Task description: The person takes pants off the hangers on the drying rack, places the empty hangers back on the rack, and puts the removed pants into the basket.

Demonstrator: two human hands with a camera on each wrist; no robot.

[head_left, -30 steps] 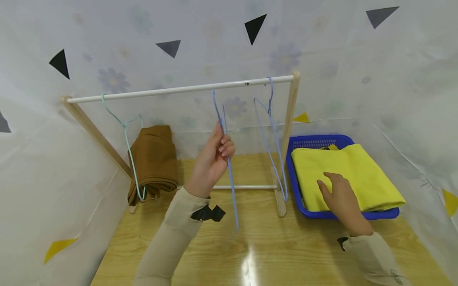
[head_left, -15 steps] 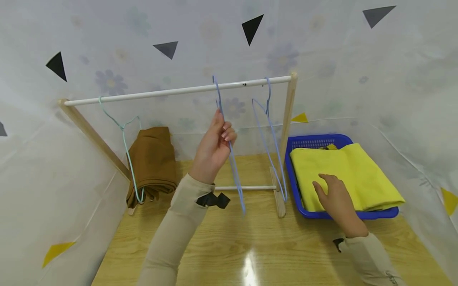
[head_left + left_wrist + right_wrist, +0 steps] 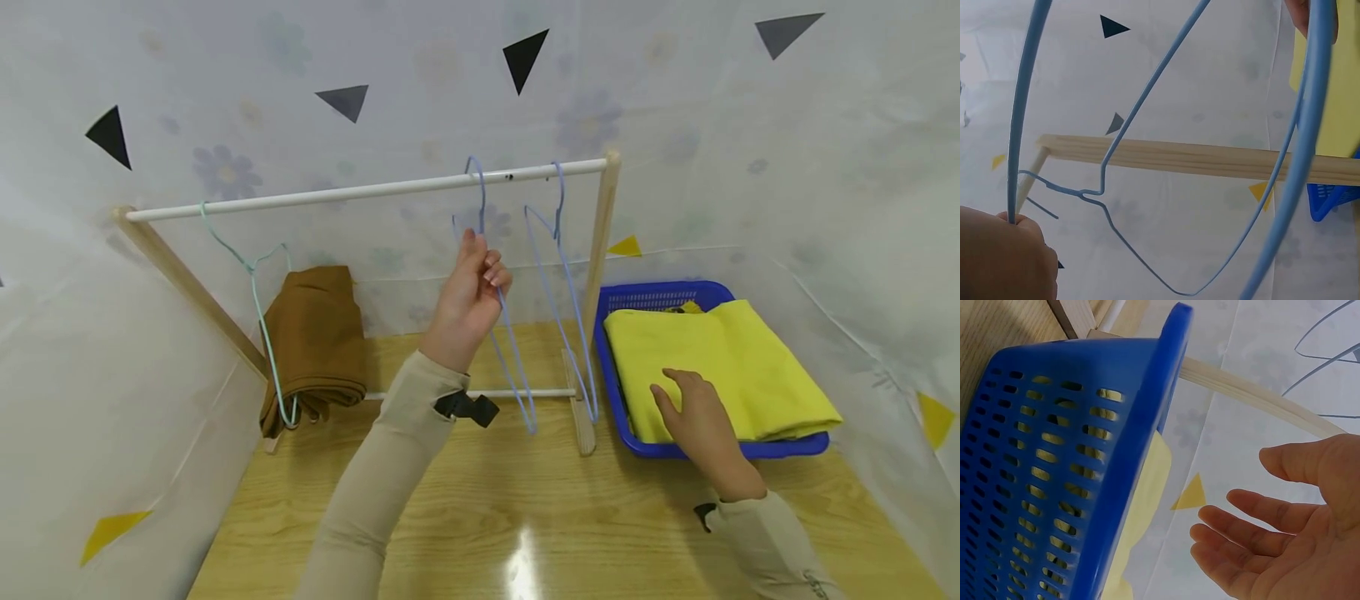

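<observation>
My left hand (image 3: 468, 308) pinches a blue wire clothes hanger (image 3: 482, 200) just below its hook. That hook curves over the white rail (image 3: 337, 194) of a small clothes rack. In the left wrist view the same hanger (image 3: 1018, 112) looms large and close, beside the fist. A second blue hanger (image 3: 561, 192) hangs to its right on the rail. My right hand (image 3: 701, 429) hovers with relaxed fingers over folded yellow cloth (image 3: 720, 350) in a blue basket (image 3: 787, 450). The right wrist view shows this hand (image 3: 1285, 531) holding nothing, beside the basket rim.
A pale green hanger (image 3: 251, 267) hangs at the rail's left end. Folded brown cloth (image 3: 318, 342) is behind it. The rack's wooden right post (image 3: 604, 225) stands between the hangers and the basket. Wood-grain tabletop (image 3: 450, 517) spreads in front.
My left hand has moved up and right with the blue hanger, whose hook has gone from below the rail to over it. The right hand has barely moved.
</observation>
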